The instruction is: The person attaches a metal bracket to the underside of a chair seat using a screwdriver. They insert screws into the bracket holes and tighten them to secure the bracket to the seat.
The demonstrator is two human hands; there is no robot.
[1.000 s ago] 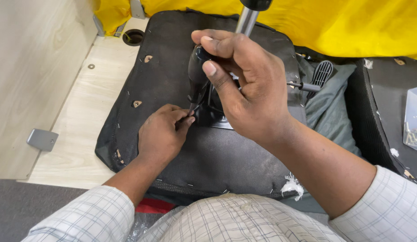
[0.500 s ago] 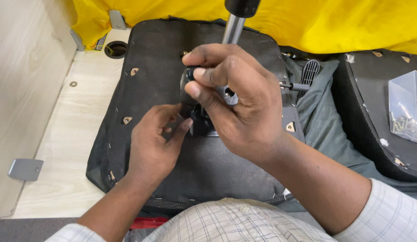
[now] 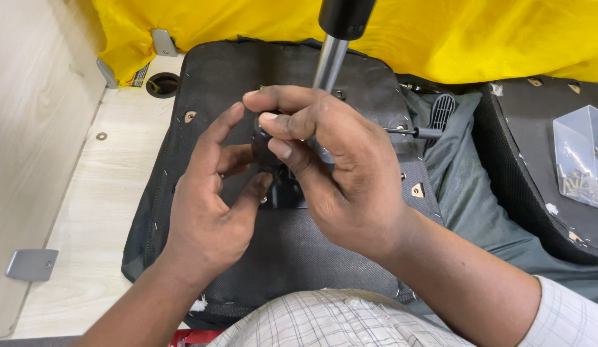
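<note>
1. Head view: the right hand (image 3: 350, 186) closes its fingers (image 3: 283, 122) around a small black rounded knob (image 3: 265, 146), which sits at the base of the shiny metal post (image 3: 329, 61) on the upturned black fabric-covered seat base (image 3: 292, 257).
2. The left hand (image 3: 209, 205) cups beside it, fingers half open, thumb touching the knob's underside.
3. The step in hand looks like fitting the knob; the next move likely calls for steady twisting.

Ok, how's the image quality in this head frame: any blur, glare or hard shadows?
Head view: sharp and evenly lit; left hand and right hand in focus, no motion blur; mild sheen on the metal column; the hands hide the black part.
</note>
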